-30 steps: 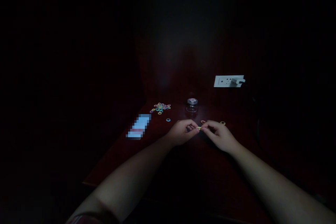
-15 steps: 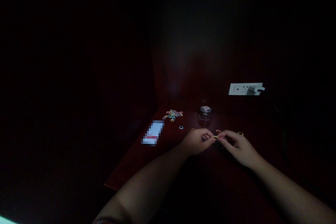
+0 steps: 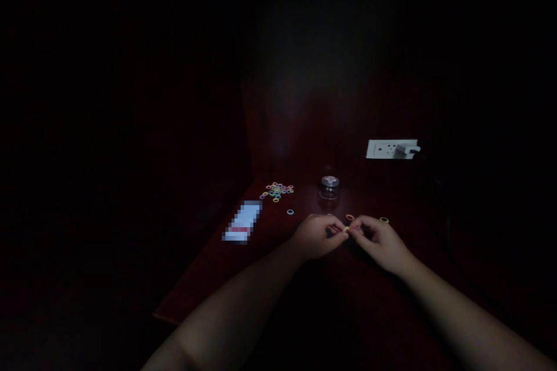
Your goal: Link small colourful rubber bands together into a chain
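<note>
Between the fingertips of both hands is a small yellow hair tie [image 3: 346,229], mostly covered by the fingers. My left hand [image 3: 319,236] pinches it from the left, thumb against fingers. From the other side my right hand [image 3: 378,240] pinches it too, and the two sets of fingertips nearly meet. Just beyond them lies a red-pink hair tie [image 3: 350,217]. A yellow-green hair tie [image 3: 383,220] rests behind my right hand, and a light blue one [image 3: 290,212] is left of my left hand.
A clear lidded jar [image 3: 329,190] stands behind the hands. To its left is a pile of several colourful hair ties [image 3: 275,190] on the dark red table [image 3: 204,278]. A blurred-out bright phone-like rectangle [image 3: 242,222] lies near the left edge. A socket [image 3: 380,149] with a plug is on the wall.
The whole view has shifted, so everything appears a little further left. My fingertips have drawn closer together, and less of the yellow hair tie shows between them.
</note>
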